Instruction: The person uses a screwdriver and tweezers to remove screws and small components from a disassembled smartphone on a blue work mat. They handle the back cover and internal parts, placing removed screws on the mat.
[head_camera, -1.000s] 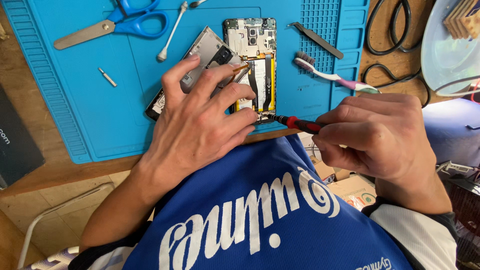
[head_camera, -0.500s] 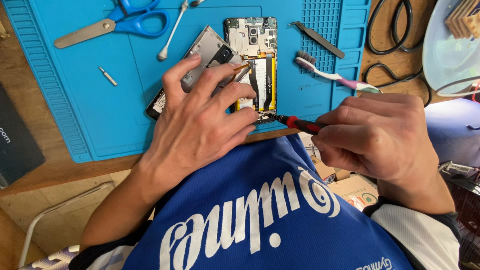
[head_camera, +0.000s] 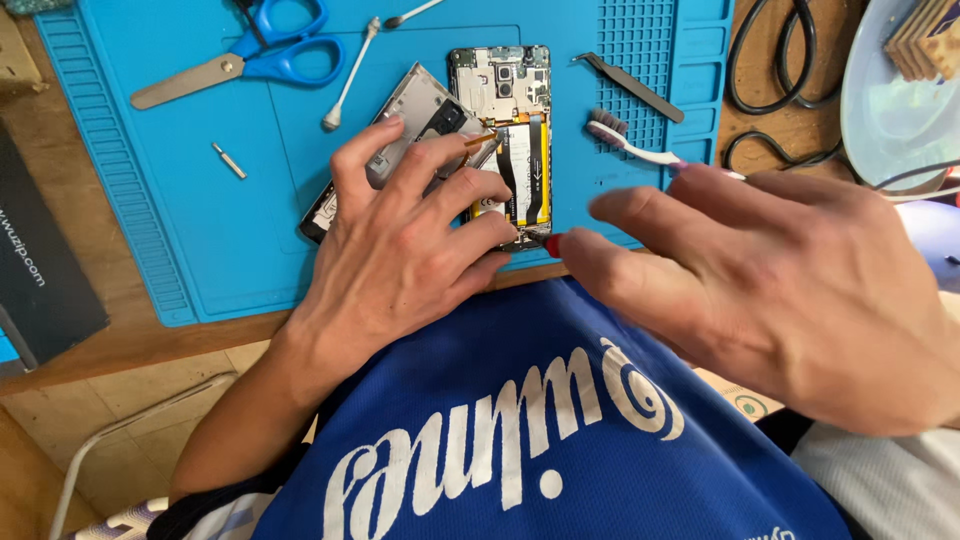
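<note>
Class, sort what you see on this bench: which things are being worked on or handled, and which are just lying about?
In use:
- opened phone
- grey back cover
- left hand
- right hand
- red-tipped tool

Lying about:
- scissors
- cotton swab
- tweezers
- toothbrush
- black cable
- blue mat

A wooden surface (head_camera: 130, 345) carries a blue ribbed work mat (head_camera: 150, 180) under bright, even light. Below its edge shows pale tiled floor (head_camera: 110, 430).
</note>
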